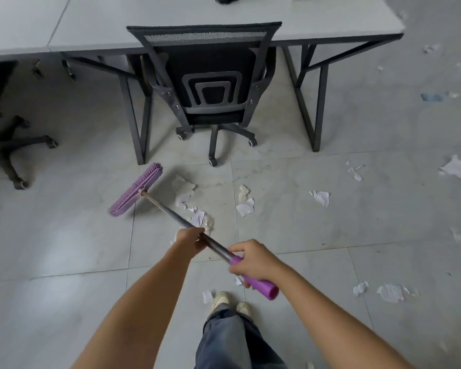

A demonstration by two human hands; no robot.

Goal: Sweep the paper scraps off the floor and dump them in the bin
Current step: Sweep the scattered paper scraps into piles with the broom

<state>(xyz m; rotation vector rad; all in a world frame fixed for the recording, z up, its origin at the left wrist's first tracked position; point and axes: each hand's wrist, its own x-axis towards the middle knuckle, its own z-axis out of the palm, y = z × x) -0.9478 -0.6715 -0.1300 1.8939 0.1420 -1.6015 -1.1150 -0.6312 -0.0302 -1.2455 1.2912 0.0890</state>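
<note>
I hold a broom with both hands. Its purple brush head (136, 189) is down near the tiled floor, left of a cluster of white paper scraps (184, 191). My left hand (190, 239) grips the grey metal shaft (168, 210) partway down. My right hand (253, 259) grips the purple handle end (261, 287). More scraps lie ahead (246, 206), to the right (321, 197) and near my feet (207, 296). No bin is in view.
A black mesh office chair (210, 83) on castors stands tucked at a grey desk (224, 20) straight ahead. A second chair's base (14, 150) is at the left. More scraps (390, 292) dot the floor at the right. My shoes (220, 300) are below the handle.
</note>
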